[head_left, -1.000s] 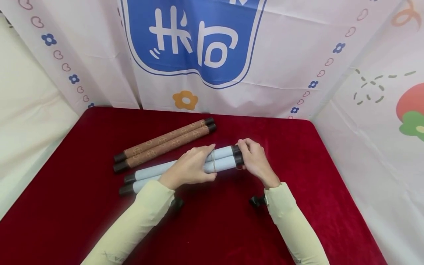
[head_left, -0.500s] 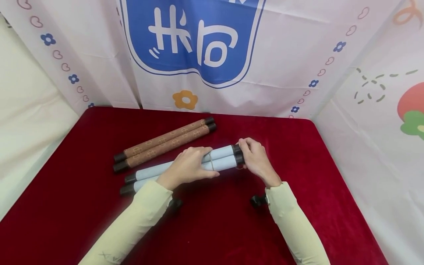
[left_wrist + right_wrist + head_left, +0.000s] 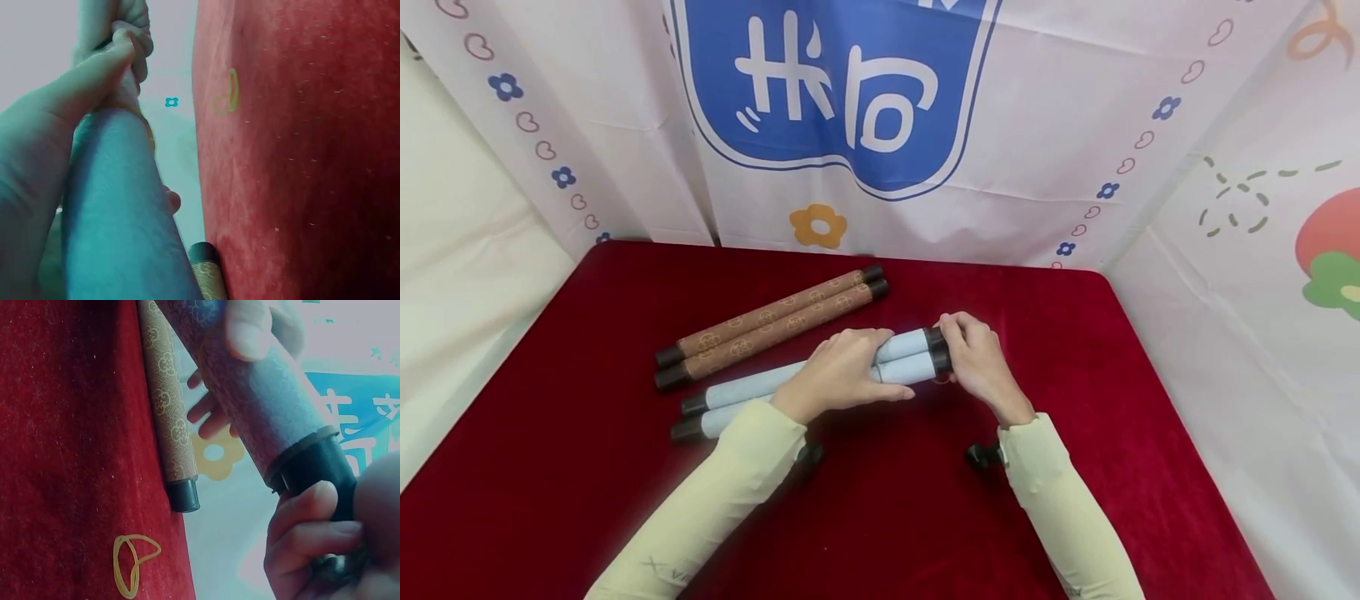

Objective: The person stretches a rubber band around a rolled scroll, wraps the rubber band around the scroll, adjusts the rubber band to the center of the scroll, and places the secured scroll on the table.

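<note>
Two light blue scrolls (image 3: pixel 907 368) with black end caps lie side by side, their right end raised off the red cloth. My left hand (image 3: pixel 838 375) grips both from above, thumb along the near side. A thin rubber band (image 3: pixel 122 107) circles them by my left fingers, largely covered in the head view. At the right end my right hand (image 3: pixel 977 358) holds the black caps (image 3: pixel 319 469), fingers curled round them. Another rubber band (image 3: pixel 128 565) lies loose on the cloth below.
Behind the blue pair, two brown patterned scrolls (image 3: pixel 775 323) with black ends lie together on the red cloth-covered table (image 3: pixel 865 517). A white printed curtain (image 3: pixel 1037 125) stands along the back, and white sheets hang at both sides.
My left hand has shifted slightly right along the blue scrolls, and the band moved a little left, then went mostly under the fingers. My right hand stays at the caps.
</note>
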### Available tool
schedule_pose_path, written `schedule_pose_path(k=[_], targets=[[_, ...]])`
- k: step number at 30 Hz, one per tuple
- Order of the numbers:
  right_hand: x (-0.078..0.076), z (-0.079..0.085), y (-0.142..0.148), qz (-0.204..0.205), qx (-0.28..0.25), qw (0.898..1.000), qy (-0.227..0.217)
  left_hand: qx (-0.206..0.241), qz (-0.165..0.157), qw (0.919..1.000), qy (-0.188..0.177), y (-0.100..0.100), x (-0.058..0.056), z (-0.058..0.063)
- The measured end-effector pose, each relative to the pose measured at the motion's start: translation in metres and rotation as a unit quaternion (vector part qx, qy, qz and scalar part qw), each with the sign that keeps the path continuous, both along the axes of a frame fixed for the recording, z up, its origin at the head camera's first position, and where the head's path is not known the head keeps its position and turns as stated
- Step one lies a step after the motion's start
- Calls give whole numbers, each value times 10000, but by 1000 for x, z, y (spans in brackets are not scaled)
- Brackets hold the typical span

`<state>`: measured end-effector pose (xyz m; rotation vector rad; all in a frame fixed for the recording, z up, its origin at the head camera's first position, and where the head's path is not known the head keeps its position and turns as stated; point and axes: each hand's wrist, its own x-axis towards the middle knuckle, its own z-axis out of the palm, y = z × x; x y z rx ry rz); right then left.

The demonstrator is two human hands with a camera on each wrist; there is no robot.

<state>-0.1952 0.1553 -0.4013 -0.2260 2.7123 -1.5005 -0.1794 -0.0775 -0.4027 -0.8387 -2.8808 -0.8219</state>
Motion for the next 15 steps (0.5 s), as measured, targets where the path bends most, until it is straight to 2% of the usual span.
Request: schedule_pose_path(k=[9, 15], targets=[[-2, -1, 4, 43, 1, 10000, 5, -152, 256, 9995, 57, -21, 8, -3], [-3, -2, 5, -90, 14, 10000, 0, -214, 207, 9995, -94, -28, 10, -3]])
